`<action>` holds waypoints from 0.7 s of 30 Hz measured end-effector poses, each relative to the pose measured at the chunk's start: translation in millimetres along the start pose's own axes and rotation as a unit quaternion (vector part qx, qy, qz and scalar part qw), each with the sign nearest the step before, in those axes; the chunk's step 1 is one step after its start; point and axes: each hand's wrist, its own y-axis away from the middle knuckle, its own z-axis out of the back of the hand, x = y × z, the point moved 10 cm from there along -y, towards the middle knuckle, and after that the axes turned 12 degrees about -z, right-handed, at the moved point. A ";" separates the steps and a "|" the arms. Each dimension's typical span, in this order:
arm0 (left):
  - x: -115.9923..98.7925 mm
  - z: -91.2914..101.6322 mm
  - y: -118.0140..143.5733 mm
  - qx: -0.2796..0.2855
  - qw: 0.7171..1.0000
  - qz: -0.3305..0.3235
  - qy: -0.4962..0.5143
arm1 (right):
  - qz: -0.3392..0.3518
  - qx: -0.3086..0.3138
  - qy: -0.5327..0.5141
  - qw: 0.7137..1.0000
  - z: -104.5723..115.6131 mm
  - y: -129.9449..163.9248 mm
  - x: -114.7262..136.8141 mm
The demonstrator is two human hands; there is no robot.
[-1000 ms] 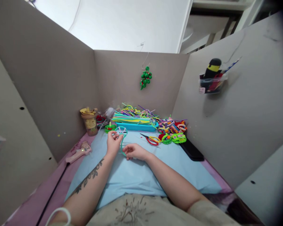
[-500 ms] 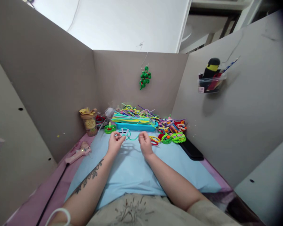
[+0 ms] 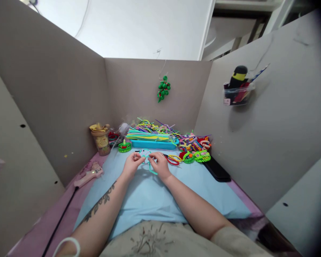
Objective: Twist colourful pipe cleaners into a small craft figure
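Head view: the thin teal pipe-cleaner piece (image 3: 147, 157) is pinched between the closed fingers of the left hand (image 3: 132, 165) and the right hand (image 3: 159, 165), so it could be bent out of shape if pulled too hard.

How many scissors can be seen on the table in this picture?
1. The scissors, with red and yellow handles, lie on the blue mat just right of the right hand. Others may be hidden in the pipe cleaner pile.

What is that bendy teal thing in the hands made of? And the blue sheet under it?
The teal strand looks like a fuzzy pipe cleaner, probably wire inside: it keeps its loops between left hand and right hand. The blue sheet looks like matte paper or thin cloth; can't tell which.
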 end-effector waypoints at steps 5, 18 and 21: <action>-2.4 -10.4 2.9 0.035 0.999 0.003 0.017 | 0.003 -0.021 0.018 1.000 0.7 -1.5 -6.8; -5.9 -13.7 3.2 0.040 0.999 -0.006 0.025 | 0.032 -0.059 0.041 0.997 4.7 0.1 -2.3; -4.7 -15.0 1.9 0.050 0.998 -0.020 0.032 | 0.068 -0.069 0.037 0.995 5.4 1.9 3.3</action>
